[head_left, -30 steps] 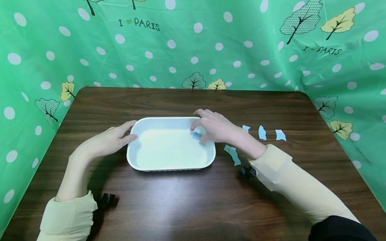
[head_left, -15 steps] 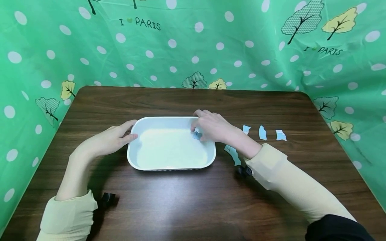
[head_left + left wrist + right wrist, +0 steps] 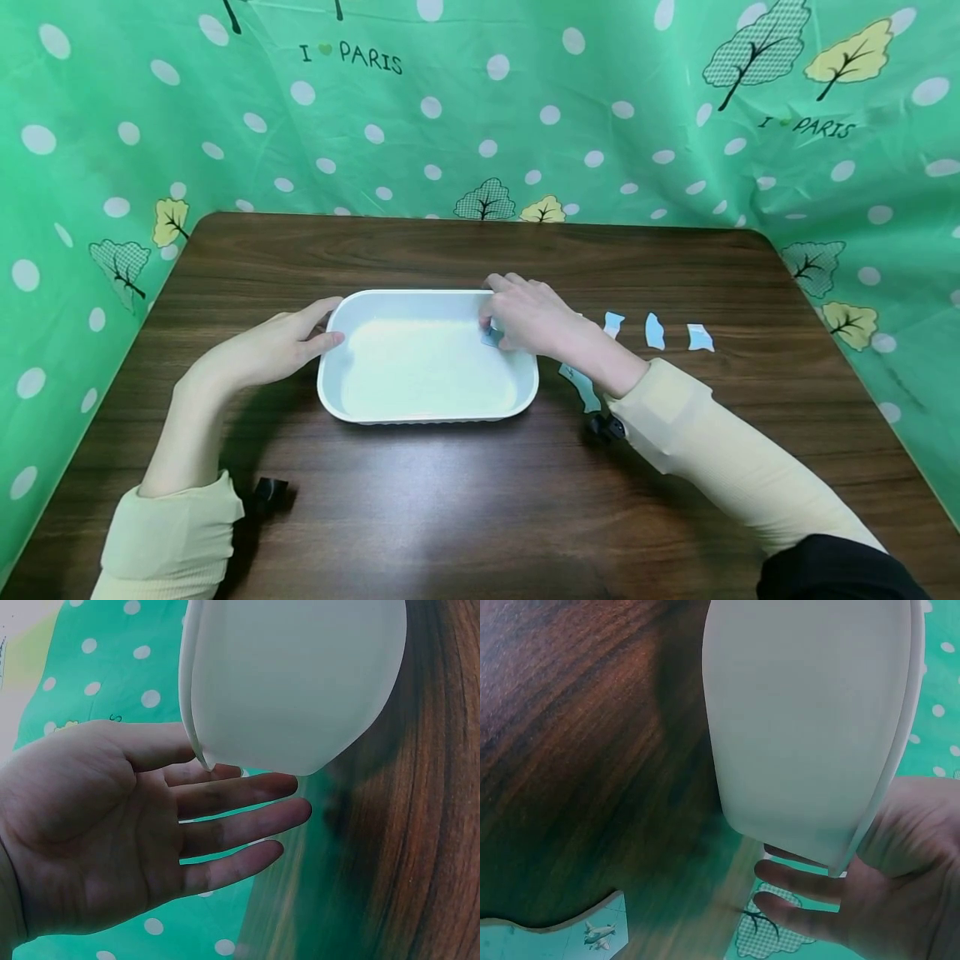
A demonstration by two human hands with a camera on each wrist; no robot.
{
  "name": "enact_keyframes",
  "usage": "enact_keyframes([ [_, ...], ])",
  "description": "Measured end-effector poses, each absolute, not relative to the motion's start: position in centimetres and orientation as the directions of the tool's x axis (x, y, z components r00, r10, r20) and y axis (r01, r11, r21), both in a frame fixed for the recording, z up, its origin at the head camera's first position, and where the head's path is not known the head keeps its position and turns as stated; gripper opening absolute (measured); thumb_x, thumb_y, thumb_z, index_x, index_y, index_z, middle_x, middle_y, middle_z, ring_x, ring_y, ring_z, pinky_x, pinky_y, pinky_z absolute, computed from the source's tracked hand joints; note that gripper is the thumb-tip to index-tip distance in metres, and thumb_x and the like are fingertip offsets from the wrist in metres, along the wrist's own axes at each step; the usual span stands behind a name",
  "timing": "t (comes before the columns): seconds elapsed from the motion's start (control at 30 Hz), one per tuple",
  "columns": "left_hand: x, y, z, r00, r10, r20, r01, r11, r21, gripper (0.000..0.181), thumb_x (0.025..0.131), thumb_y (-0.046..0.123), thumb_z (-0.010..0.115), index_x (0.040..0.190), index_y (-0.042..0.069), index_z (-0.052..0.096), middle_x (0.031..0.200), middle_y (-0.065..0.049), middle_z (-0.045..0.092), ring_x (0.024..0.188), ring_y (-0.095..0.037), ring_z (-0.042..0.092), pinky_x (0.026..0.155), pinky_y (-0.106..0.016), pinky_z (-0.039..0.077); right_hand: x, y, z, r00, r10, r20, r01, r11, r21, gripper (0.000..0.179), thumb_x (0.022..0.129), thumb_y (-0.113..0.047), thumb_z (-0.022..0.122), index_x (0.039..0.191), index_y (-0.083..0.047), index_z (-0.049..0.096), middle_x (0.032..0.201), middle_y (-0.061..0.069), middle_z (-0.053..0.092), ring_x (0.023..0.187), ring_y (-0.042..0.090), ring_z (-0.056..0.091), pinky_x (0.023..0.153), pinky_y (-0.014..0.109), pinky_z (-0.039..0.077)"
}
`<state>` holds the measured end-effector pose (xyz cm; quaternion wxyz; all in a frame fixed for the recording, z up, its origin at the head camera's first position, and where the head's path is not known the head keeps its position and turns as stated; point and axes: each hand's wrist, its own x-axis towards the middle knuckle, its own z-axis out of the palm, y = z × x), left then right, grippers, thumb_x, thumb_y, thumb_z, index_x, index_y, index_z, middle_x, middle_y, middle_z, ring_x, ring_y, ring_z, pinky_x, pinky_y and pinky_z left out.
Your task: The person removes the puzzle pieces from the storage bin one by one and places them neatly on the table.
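A white plastic tray [image 3: 420, 371] lies across the middle of the table. At its left end my left hand [image 3: 288, 340] grips the rim, thumb over the edge; the other fingers [image 3: 244, 825] extend along the outside in the left wrist view. My right hand [image 3: 528, 321] reaches over the tray's back right corner. Its index finger and thumb are bent around a small blue puzzle piece [image 3: 491, 337] inside, partly hidden by the hand. In the right wrist view, two fingers [image 3: 802, 881] hang outside the tray wall.
Right of the tray, several blue puzzle pieces lie on the dark wooden table [image 3: 450, 508], including a long curved puzzle piece [image 3: 581, 390] under the right wrist and a puzzle piece [image 3: 701, 337] farther right. A green polka-dot curtain [image 3: 525, 108] surrounds the table's back and sides.
My right index finger has curled inward over the puzzle piece in the tray, and the right forearm has shifted slightly left. The left hand stays on the rim.
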<state>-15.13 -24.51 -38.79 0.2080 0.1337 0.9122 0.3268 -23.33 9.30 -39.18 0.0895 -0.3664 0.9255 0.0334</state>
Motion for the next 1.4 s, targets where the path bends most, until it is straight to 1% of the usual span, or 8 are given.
enact_keyframes([
  [0.27, -15.13, -24.54, -38.80, -0.878, 0.382, -0.289, 0.111, 0.749, 0.653, 0.057, 0.111, 0.036, 0.046, 0.159, 0.011, 0.030, 0.147, -0.018, 0.056, 0.139, -0.036, 0.052, 0.113, -0.060, 0.041, -23.38, 9.45, -39.31, -0.728, -0.658, -0.193, -0.667, 0.745, -0.025, 0.026, 0.081, -0.019, 0.088, 0.106, -0.023, 0.080, 0.145, 0.014, 0.057, 0.127, 0.036, 0.058, 0.086, 0.049, 0.057],
  [0.37, -15.17, -24.53, -38.79, -0.878, 0.383, -0.289, 0.112, 0.749, 0.653, 0.057, 0.111, 0.036, 0.046, 0.159, 0.011, 0.030, 0.148, -0.018, 0.056, 0.140, -0.037, 0.051, 0.114, -0.060, 0.041, -23.38, 9.47, -39.25, -0.733, -0.652, -0.195, -0.660, 0.751, -0.032, 0.027, 0.081, -0.020, 0.088, 0.107, -0.023, 0.080, 0.145, 0.015, 0.056, 0.128, 0.036, 0.057, 0.086, 0.050, 0.057],
  [0.57, -15.22, -24.43, -38.84, -0.874, 0.386, -0.296, 0.113, 0.752, 0.649, 0.059, 0.111, 0.038, 0.046, 0.160, 0.011, 0.028, 0.149, -0.018, 0.055, 0.142, -0.037, 0.050, 0.115, -0.060, 0.040, -23.36, 9.72, -39.27, -0.744, -0.640, -0.192, -0.646, 0.763, -0.036, 0.028, 0.082, -0.023, 0.088, 0.109, -0.024, 0.081, 0.145, 0.014, 0.056, 0.126, 0.035, 0.058, 0.088, 0.050, 0.057],
  [0.83, -15.22, -24.19, -38.74, -0.872, 0.377, -0.313, 0.102, 0.765, 0.636, 0.063, 0.110, 0.041, 0.045, 0.162, 0.010, 0.025, 0.152, -0.020, 0.053, 0.143, -0.040, 0.048, 0.115, -0.061, 0.040, -23.29, 10.12, -39.33, -0.756, -0.631, -0.174, -0.632, 0.773, -0.060, 0.028, 0.080, -0.026, 0.090, 0.107, -0.023, 0.082, 0.142, 0.014, 0.059, 0.126, 0.035, 0.059, 0.086, 0.050, 0.058],
  [1.07, -15.07, -24.27, -38.73, -0.875, 0.380, -0.301, 0.113, 0.764, 0.636, 0.060, 0.110, 0.041, 0.045, 0.161, 0.013, 0.028, 0.149, -0.017, 0.056, 0.142, -0.038, 0.050, 0.114, -0.060, 0.040, -23.08, 9.96, -39.32, -0.775, -0.606, -0.177, -0.608, 0.792, -0.054, 0.029, 0.080, -0.027, 0.091, 0.106, -0.020, 0.082, 0.143, 0.012, 0.059, 0.125, 0.033, 0.059, 0.087, 0.049, 0.058],
  [1.4, -15.07, -24.30, -38.73, -0.873, 0.383, -0.302, 0.113, 0.760, 0.640, 0.060, 0.111, 0.040, 0.045, 0.161, 0.011, 0.027, 0.150, -0.018, 0.055, 0.143, -0.038, 0.050, 0.115, -0.061, 0.040, -22.92, 9.88, -39.40, -0.784, -0.597, -0.172, -0.599, 0.800, -0.045, 0.027, 0.080, -0.028, 0.090, 0.104, -0.019, 0.082, 0.140, 0.011, 0.061, 0.119, 0.031, 0.059, 0.085, 0.046, 0.058],
])
